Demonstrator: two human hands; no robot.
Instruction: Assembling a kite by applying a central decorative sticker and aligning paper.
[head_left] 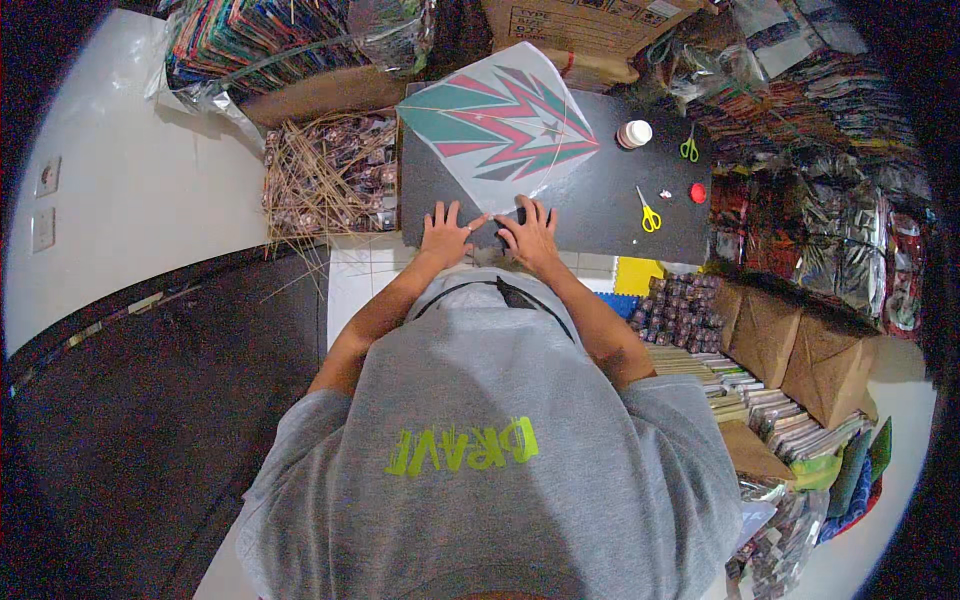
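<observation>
A diamond-shaped kite [505, 125] in white, green, red and grey lies on a dark tabletop [600, 230], its near corner toward me. A thin curved stick runs across it. My left hand [446, 238] rests at the table's near edge, fingers spread, with the thumb reaching to that corner. On the other side of the corner, my right hand [530, 240] lies with its fingers apart and its thumb close to the kite's tip. Both hands touch or nearly touch the corner; neither grips it visibly.
Right of the kite are a white-capped bottle [634, 134], green-handled scissors [689, 149], yellow-handled scissors [650, 217] and a red lid [697, 193]. Loose thin sticks [315, 180] are piled at the left. A cardboard box [590, 25] and wrapped stacks [280, 45] stand behind.
</observation>
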